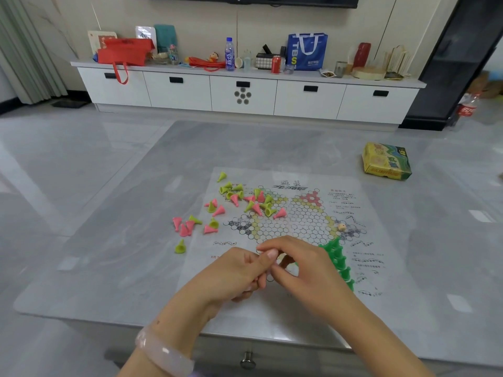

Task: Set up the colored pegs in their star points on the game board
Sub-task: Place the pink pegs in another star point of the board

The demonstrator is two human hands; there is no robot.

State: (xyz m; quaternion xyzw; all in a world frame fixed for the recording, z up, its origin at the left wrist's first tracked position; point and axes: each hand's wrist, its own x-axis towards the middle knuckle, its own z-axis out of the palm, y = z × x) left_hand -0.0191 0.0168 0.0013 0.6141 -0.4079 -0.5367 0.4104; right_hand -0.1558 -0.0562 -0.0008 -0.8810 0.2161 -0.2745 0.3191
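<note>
Both hands meet low over the near edge of the paper game board (304, 221). Left hand (239, 273): fingers curled inward, touching the right hand's fingertips; whether it holds a peg cannot be told. Beyond it and leftward, pink and yellow-green pegs (239, 202) lie scattered, most tipped on their sides, points facing all ways. Right hand (296, 265): thumb and fingers bent in a pinch; contents hidden. Just right of it, dark green pegs (339, 258) stand upright, tips up, in a near-star-point row.
</note>
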